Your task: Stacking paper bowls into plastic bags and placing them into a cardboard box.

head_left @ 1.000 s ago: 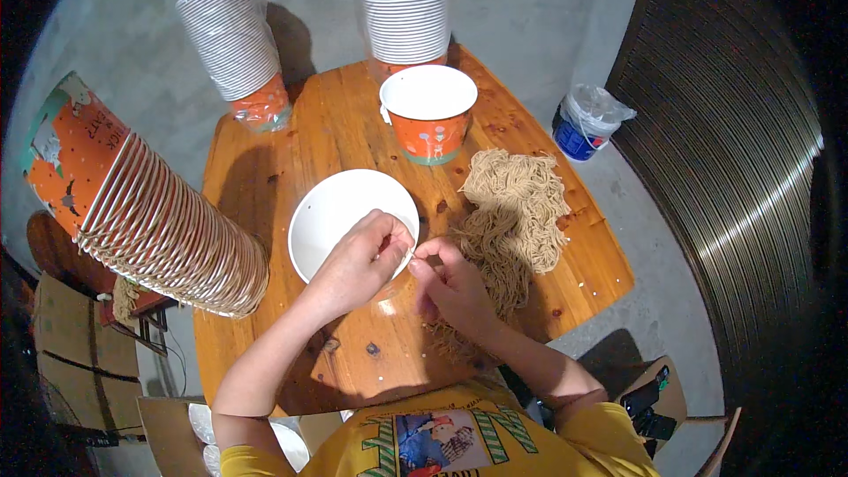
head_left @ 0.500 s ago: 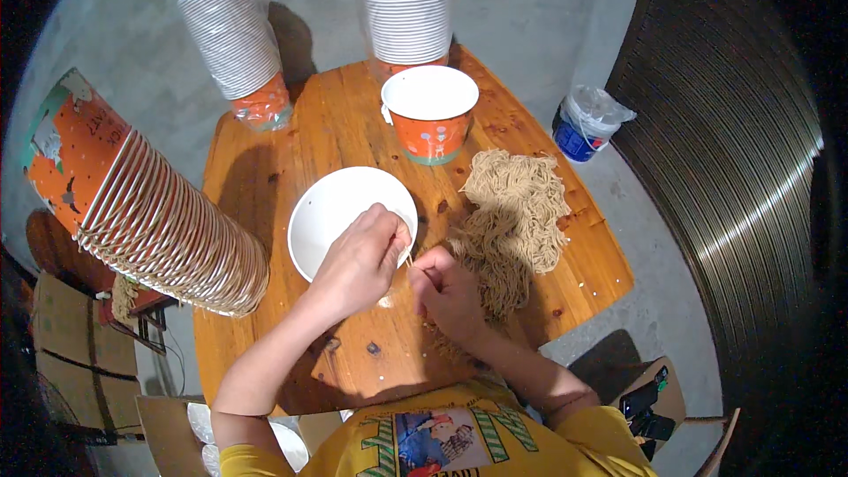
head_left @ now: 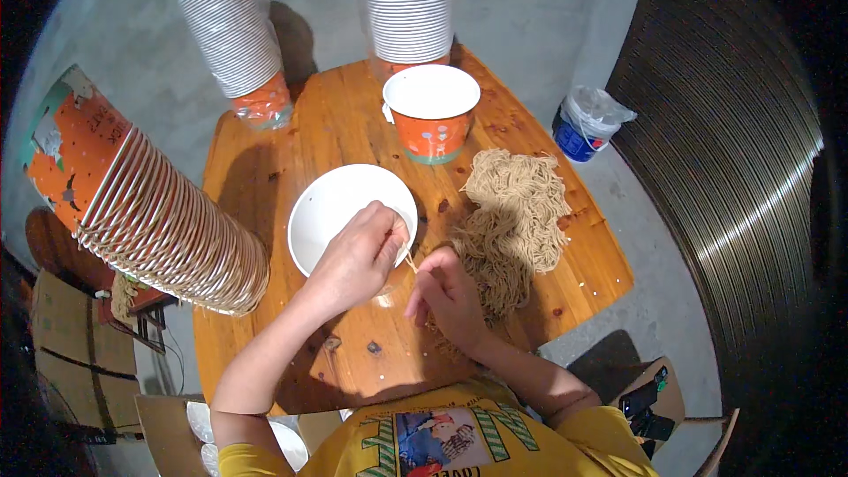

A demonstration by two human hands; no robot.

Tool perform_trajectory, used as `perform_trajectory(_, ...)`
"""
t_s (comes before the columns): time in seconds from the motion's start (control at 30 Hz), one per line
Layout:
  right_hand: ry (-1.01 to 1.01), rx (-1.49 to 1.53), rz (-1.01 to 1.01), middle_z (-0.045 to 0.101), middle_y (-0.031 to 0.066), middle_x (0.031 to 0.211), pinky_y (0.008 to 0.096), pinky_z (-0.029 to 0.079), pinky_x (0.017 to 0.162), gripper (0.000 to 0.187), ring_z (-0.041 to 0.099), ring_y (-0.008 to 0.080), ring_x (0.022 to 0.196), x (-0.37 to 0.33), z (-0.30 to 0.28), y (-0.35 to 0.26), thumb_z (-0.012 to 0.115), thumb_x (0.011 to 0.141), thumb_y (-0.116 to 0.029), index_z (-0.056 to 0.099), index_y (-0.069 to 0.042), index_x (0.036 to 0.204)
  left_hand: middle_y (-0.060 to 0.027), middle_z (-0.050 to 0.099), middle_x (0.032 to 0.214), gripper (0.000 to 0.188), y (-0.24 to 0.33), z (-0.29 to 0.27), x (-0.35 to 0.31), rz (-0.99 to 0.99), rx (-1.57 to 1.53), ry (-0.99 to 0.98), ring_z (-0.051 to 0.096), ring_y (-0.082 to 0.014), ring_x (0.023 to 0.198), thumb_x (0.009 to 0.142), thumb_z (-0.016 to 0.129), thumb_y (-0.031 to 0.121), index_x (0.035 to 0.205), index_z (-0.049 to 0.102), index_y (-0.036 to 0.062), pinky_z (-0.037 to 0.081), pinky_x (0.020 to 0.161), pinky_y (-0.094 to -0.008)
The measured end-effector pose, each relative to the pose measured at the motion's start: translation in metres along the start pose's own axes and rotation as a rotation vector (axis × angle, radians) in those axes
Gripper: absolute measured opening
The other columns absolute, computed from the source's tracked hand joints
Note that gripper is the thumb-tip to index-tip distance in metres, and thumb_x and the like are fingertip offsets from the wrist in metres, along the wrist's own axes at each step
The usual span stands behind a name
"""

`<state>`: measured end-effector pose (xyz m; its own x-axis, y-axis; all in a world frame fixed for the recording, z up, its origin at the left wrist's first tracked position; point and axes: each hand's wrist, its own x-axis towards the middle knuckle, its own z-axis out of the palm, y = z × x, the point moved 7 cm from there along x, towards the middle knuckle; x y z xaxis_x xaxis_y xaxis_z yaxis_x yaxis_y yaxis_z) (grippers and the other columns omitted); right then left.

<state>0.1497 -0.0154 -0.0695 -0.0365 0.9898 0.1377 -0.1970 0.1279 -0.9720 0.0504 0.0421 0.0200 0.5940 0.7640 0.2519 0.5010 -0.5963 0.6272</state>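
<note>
A white-lined round tub [head_left: 331, 203] sits mid-table, opening upward, with my left hand [head_left: 364, 247] over its near right rim. The left fingers are closed in a pinch on a thin tan cord [head_left: 409, 260]. From there the cord spans a short gap to my right hand [head_left: 449, 290], whose thumb and forefinger appear to pinch it while the other fingers hang looser. What the left fingertips do inside the rim is hidden. Right of my hands lies a tangled heap of tan cord [head_left: 517, 212].
A tall leaning stack of nested orange tubs [head_left: 168, 212], with cord along the rims, stands left. An orange tub [head_left: 430, 128] is at the back, before a wrapped white-rimmed stack [head_left: 406, 9]; another wrapped stack [head_left: 234, 35] is back left. A blue pail [head_left: 579, 128] is on the floor.
My right hand's fingers have loosened and tipped downward, leaving a little more cord showing between the hands. My left hand stays pinched over the rim, nearly still.
</note>
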Motion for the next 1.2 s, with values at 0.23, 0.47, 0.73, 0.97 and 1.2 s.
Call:
perform_trajectory(0.23, 0.049, 0.004, 0.013, 0.052, 0.0029, 0.058, 0.0207, 0.036, 0.042, 0.006, 0.047, 0.0080, 0.047, 0.005, -0.002, -0.002, 0.042, 0.090, -0.007, 0.044, -0.008, 0.085, -0.0159, 0.048, 0.086, 0.010, -0.001, 0.002, -0.001, 0.012, -0.013, -0.005, 0.050, -0.0348, 0.086, 0.090, 0.050, 0.010, 0.087, 0.049, 0.0007, 0.041, 0.076, -0.0400)
perform_trajectory(0.47, 0.007, 0.098, 0.067, 0.042, -0.0019, 0.055, 0.0204, 0.029, 0.040, 0.008, 0.038, 0.0047, 0.045, 0.008, 0.002, 0.006, 0.043, 0.088, -0.006, 0.046, -0.010, 0.082, -0.0153, 0.049, 0.086, 0.007, -0.001, -0.001, -0.001, 0.039, 0.106, 0.041, 0.051, -0.0357, 0.085, 0.088, 0.051, 0.010, 0.087, 0.050, 0.0028, 0.041, 0.076, -0.0418)
perform_trajectory(0.73, -0.004, 0.059, 0.206, 0.049, -0.0008, 0.060, 0.0195, 0.032, 0.043, 0.007, 0.043, 0.0043, 0.049, -0.009, 0.014, 0.011, 0.044, 0.093, -0.013, 0.051, -0.010, 0.092, -0.0136, 0.050, 0.086, 0.008, 0.002, -0.014, -0.001, 0.110, 0.216, 0.115, 0.052, -0.0312, 0.081, 0.083, 0.056, 0.002, 0.087, 0.049, 0.0012, 0.042, 0.072, -0.0371)
perform_trajectory(0.97, -0.100, 0.025, 0.352, 0.053, -0.0001, 0.062, 0.0195, 0.036, 0.046, 0.015, 0.049, 0.0051, 0.054, -0.040, 0.013, 0.007, 0.044, 0.096, -0.017, 0.054, -0.007, 0.103, -0.0081, 0.051, 0.085, 0.009, 0.011, -0.009, -0.082, 0.007, -0.188, 0.534, 0.050, -0.0149, 0.073, 0.088, 0.053, 0.002, 0.096, 0.049, 0.0010, 0.043, 0.068, -0.0270)
perform_trajectory(1.2, -0.176, -0.177, 0.282, 0.055, -0.0002, 0.063, 0.0200, 0.038, 0.049, 0.016, 0.048, 0.0050, 0.053, -0.051, 0.012, -0.008, 0.044, 0.097, -0.018, 0.055, -0.005, 0.099, -0.0055, 0.060, 0.088, 0.026, -0.034, 0.061, -0.076, -0.595, -1.190, 0.237, 0.056, -0.0104, 0.079, 0.097, 0.046, 0.020, 0.110, 0.055, -0.0002, 0.044, 0.071, -0.0224)
